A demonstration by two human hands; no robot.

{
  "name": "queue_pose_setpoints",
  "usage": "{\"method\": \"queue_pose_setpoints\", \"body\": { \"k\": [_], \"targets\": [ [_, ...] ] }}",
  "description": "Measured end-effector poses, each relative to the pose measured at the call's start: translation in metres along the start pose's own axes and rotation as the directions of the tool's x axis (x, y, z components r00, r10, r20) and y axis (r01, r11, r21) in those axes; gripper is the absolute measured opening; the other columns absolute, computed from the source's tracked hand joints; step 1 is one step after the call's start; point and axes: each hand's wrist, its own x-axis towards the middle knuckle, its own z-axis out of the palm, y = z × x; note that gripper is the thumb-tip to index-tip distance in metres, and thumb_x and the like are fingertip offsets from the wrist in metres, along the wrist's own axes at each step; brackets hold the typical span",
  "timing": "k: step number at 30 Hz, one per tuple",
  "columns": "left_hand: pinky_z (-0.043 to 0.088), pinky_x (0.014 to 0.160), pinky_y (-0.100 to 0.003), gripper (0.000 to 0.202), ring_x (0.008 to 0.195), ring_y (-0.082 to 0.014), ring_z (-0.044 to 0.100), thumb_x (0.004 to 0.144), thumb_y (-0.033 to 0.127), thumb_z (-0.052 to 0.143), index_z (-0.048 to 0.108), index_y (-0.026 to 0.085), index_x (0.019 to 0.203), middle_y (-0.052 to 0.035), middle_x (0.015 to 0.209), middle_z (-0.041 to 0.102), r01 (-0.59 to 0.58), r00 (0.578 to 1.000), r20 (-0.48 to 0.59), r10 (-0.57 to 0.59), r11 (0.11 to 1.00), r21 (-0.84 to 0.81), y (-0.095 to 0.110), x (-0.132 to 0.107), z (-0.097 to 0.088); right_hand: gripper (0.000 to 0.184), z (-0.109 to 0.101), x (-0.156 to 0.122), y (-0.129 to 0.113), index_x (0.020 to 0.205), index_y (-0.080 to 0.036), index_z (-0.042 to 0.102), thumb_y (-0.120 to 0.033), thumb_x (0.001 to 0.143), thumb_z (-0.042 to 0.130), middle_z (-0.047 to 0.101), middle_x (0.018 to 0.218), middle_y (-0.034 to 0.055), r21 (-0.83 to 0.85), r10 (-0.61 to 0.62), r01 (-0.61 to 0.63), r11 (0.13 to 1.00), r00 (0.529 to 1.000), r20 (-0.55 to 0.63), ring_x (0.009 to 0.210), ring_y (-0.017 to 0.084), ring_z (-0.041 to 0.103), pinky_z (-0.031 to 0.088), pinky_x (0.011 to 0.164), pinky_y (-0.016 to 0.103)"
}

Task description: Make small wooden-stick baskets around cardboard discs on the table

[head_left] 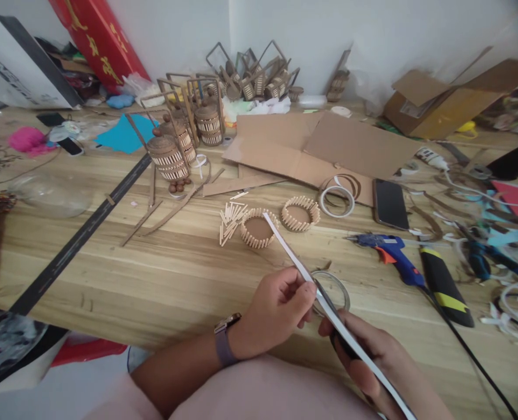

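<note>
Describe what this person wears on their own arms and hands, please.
Both hands are bare, with no gloves. The left hand has a wristwatch with a greyish-purple strap and a metallic case on its wrist. The forearm behind it is uncovered. The right hand shows nothing worn on it. A pale pink garment lies below the arms.

Soft, even daylight fills the scene; shadows are faint, the centre is sharp, and the edges bend and blur.
</note>
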Motion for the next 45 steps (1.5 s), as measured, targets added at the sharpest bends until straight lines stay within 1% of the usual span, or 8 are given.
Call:
{"method": "queue_pose_setpoints", "body": {
  "k": [5,10,16,23,29,35,40,45],
  "targets": [
    [0.033,0.045,-0.018,0.03,0.046,-0.007,0.042,0.093,0.042,0.052,0.049,0.018,0.073,0.006,0.054,0.047,-0.005,1.0,0.009,0.005,1.0,0.004,0.001,0.0,0.001,0.089,-0.001,0.002,0.001,0.086,-0.021,0.062,-0.101,0.054,0.038,0.035,0.053,-0.0065,-0.087,-0.008,0.006,0.996,1.0,-0.017,0.051,0.011,0.026,0.023,0.047,0.026],
    [0.034,0.046,-0.018,0.027,0.047,-0.0072,0.043,0.092,0.032,0.052,0.048,0.019,0.069,0.0047,0.055,0.049,0.003,0.999,0.045,-0.004,0.999,0.035,0.003,0.0,0.002,0.097,0.002,0.003,-0.009,0.092,-0.021,0.062,-0.103,0.053,0.027,0.037,0.055,-0.0059,-0.069,-0.064,0.063,0.996,0.998,-0.017,0.052,0.012,0.028,0.024,0.047,0.027],
    [0.034,0.046,-0.019,0.027,0.047,-0.0073,0.043,0.093,0.032,0.051,0.049,0.019,0.07,0.0049,0.055,0.05,-0.017,0.999,0.051,0.015,0.999,0.04,0.002,0.001,0.001,0.086,0.002,0.004,-0.006,0.087,-0.022,0.06,-0.099,0.057,0.039,0.034,0.056,-0.0068,-0.067,-0.021,0.018,0.998,0.999,-0.039,0.051,0.011,0.027,0.024,0.046,0.025],
    [0.035,0.047,-0.019,0.029,0.048,-0.0078,0.044,0.091,0.036,0.052,0.049,0.018,0.069,0.0043,0.055,0.049,0.005,0.998,0.067,-0.007,1.0,0.029,0.005,0.001,0.001,0.083,0.0,0.003,-0.004,0.083,-0.021,0.061,-0.098,0.057,0.043,0.036,0.054,-0.0066,-0.071,-0.006,0.003,0.997,0.999,-0.046,0.052,0.012,0.026,0.023,0.049,0.026],
    [0.035,0.046,-0.02,0.029,0.047,-0.0083,0.044,0.091,0.038,0.051,0.049,0.019,0.069,0.0049,0.053,0.049,0.002,0.999,-0.05,-0.003,1.0,-0.022,0.006,0.002,0.0,0.091,0.001,-0.001,-0.003,0.085,-0.021,0.061,-0.102,0.051,0.035,0.034,0.054,-0.0069,-0.033,-0.008,0.008,0.999,1.0,-0.011,0.051,0.011,0.023,0.018,0.048,0.027],
    [0.035,0.046,-0.019,0.03,0.047,-0.0074,0.044,0.094,0.038,0.05,0.049,0.019,0.07,0.005,0.056,0.049,-0.028,1.0,0.001,0.028,1.0,0.002,0.002,0.002,-0.001,0.096,0.001,-0.001,-0.011,0.09,-0.021,0.062,-0.102,0.052,0.029,0.038,0.055,-0.0062,-0.068,-0.036,0.035,0.997,0.999,-0.009,0.052,0.012,0.027,0.02,0.05,0.028],
    [0.034,0.046,-0.019,0.031,0.048,-0.0076,0.044,0.094,0.037,0.049,0.048,0.019,0.069,0.0048,0.056,0.049,-0.03,1.0,0.01,0.03,1.0,0.01,0.002,0.0,0.0,0.093,0.001,0.0,-0.013,0.088,-0.021,0.059,-0.102,0.053,0.031,0.036,0.056,-0.0071,-0.038,-0.053,0.053,0.998,0.999,0.003,0.052,0.011,0.026,0.021,0.051,0.028],
    [0.035,0.047,-0.019,0.033,0.048,-0.0078,0.044,0.094,0.039,0.049,0.048,0.019,0.069,0.0046,0.056,0.049,-0.03,1.0,0.01,0.03,0.999,0.016,0.001,0.0,-0.001,0.084,0.0,0.001,-0.007,0.086,-0.02,0.06,-0.098,0.062,0.037,0.036,0.055,-0.0066,-0.074,-0.031,0.031,0.997,1.0,-0.005,0.053,0.011,0.026,0.022,0.05,0.028]
  ]
}}
